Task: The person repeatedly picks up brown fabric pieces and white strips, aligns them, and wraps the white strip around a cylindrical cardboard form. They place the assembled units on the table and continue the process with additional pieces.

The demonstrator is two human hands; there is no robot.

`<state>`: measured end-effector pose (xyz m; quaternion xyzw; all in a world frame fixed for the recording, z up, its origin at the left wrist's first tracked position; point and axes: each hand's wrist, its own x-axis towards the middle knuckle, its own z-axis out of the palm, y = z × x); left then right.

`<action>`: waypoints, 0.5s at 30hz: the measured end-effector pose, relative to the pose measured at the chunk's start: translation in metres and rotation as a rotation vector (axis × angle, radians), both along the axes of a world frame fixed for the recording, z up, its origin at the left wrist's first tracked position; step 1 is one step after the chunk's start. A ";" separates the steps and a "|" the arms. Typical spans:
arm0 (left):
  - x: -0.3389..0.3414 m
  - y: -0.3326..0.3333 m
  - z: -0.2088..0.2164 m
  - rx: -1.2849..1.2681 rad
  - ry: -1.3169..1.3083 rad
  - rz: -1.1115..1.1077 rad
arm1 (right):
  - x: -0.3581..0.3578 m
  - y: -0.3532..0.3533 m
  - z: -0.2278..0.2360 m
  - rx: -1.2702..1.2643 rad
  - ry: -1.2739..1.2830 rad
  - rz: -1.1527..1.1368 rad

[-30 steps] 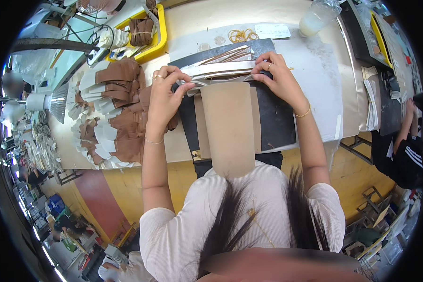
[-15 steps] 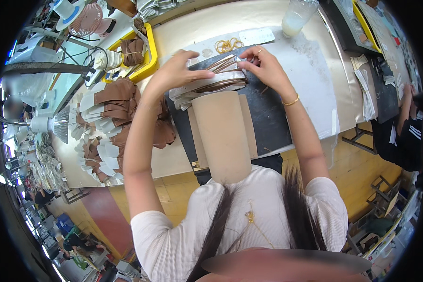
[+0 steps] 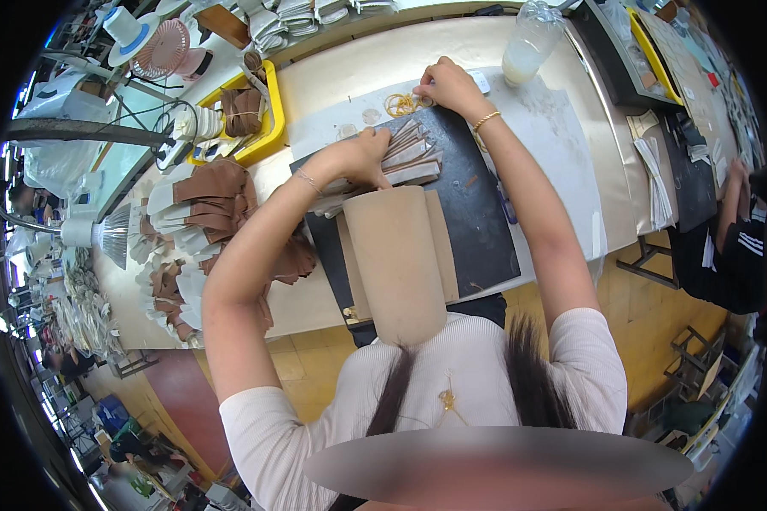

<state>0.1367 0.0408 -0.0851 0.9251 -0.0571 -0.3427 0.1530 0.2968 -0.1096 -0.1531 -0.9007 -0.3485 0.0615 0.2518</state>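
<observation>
Left hand point(image 3: 358, 160): laid palm down over the left part of a bundle of brown and white strips point(image 3: 413, 166), elbow bent outward, forearm slanting up to the right. Grip fairly wide, thumb on the near side, fingers toward the far side; holding the bundle. Bundle position: on the black board point(image 3: 477, 234), just beyond the curved beige sheet point(image 3: 392, 255).

Right hand point(image 3: 450, 87): reached farther forward, forearm slanting up to the left, fingers curled inward. Grip narrow, fingertips drawn together at the yellow rubber bands point(image 3: 400, 106); cannot tell whether a band is pinched. Band position: beyond the board's far edge, left of the clear bottle point(image 3: 533, 49).
</observation>
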 end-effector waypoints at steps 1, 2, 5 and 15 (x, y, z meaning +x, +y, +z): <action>-0.001 -0.002 0.000 -0.020 0.002 0.001 | 0.000 0.005 -0.003 -0.053 0.007 -0.022; -0.003 -0.006 -0.001 -0.031 0.013 0.002 | 0.001 0.009 -0.005 -0.071 -0.010 -0.021; -0.006 -0.012 -0.004 -0.059 0.020 0.025 | 0.009 0.013 -0.002 -0.012 0.197 0.012; -0.011 -0.013 -0.004 -0.089 -0.055 0.124 | 0.007 -0.022 0.044 0.648 0.617 0.138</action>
